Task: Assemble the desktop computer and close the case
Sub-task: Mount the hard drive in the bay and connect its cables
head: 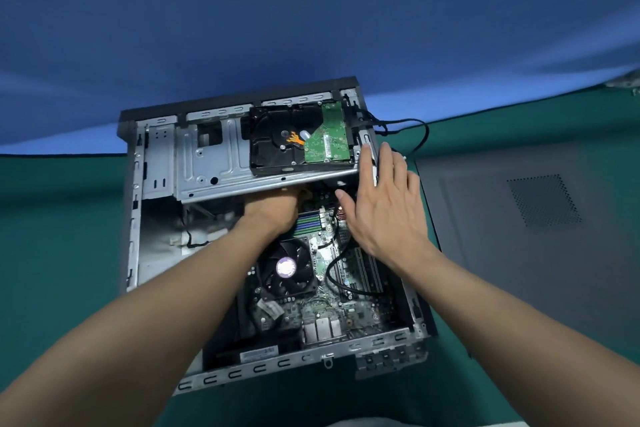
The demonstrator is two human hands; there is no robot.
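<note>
Nearest the lens: left forearm [156, 305] enters from the bottom-left corner, elbow cut off by the frame edge. Green table [52, 253] carries the computer case [133, 218], lying on its side at centre with the open side up. Left hand [273, 211] reaches under the tilted metal drive cage [207, 163]. Its fingers are hidden beneath the cage edge, so I cannot tell whether it grips anything. Hard drive [277, 135] sits in the right part of the cage, green board side up. Below the cage, the fan [287, 267] and circuit board [346, 312] show, partly covered by both arms. Right hand [384, 211] is flat, fingers straight and spread, holding nothing. Its fingertips lie at the right end of the cage by the case wall; actual contact is hard to make out. Black cable [424, 135] loops out over the case's far right corner. Grey side panel [502, 236] lies flat on the table just right of the case, its right part cut off.
</note>
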